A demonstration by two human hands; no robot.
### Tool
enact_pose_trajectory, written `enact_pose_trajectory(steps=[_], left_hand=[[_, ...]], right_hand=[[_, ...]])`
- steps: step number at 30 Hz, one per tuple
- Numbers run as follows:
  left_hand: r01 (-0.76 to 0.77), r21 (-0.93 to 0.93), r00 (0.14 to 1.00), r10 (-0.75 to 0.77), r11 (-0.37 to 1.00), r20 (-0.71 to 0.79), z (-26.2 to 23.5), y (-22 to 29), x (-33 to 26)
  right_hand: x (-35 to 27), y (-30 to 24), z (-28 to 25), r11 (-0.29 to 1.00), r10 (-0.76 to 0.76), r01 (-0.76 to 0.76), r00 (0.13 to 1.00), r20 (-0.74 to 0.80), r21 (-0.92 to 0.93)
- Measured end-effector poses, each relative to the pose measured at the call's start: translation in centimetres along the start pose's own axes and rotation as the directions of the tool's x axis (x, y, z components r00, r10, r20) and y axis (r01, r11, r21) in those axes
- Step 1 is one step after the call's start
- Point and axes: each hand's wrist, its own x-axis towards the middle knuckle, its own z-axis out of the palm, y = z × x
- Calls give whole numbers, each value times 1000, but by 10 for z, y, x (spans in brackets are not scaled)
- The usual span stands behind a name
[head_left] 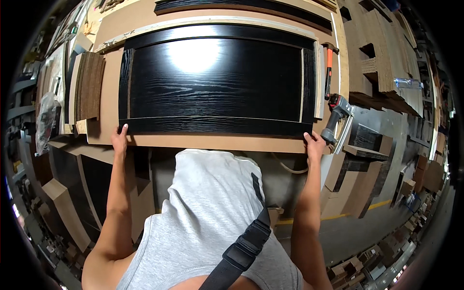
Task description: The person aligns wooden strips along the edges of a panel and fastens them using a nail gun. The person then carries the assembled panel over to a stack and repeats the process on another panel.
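Observation:
A black wood-grain framed panel (217, 87), like a cabinet door, lies flat on the cardboard-covered workbench (108, 92). My left hand (119, 138) grips its near left corner, thumb on top and fingers hidden beneath. At the near right corner my right hand (315, 143) holds the panel the same way. Light-coloured strips (203, 20) border the panel along its far side and its right side. Thin pale lines show at the joints between the frame and the centre board. A bright glare covers part of the far surface.
Right of the panel lie a hammer with an orange-and-black handle (329, 67) and a grey-and-black power tool (336, 116). Brown boards (89, 87) stand stacked at the left. Another black piece (241, 9) lies beyond the far strip. Cardboard stacks (382, 63) stand at the right.

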Motion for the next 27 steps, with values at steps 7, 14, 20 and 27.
enact_pose_trajectory(steps=[7,14,20,27], left_hand=[[-112,128,992,119,985,-48,6,12,-4],[-139,119,988,146,983,-58,2,-13,5],[-134,194,986,150,972,-67,-3,0,-1],[-680,287,706,708,675,7,124,170,-87]], right_hand=[[5,20,-5,999,-2,-3,995,-104,-46],[12,11,-1,999,20,-22,999,-44,-38],[9,9,-1,996,72,-75,995,-63,-43],[15,28,0,999,18,-21,991,-131,-25]])
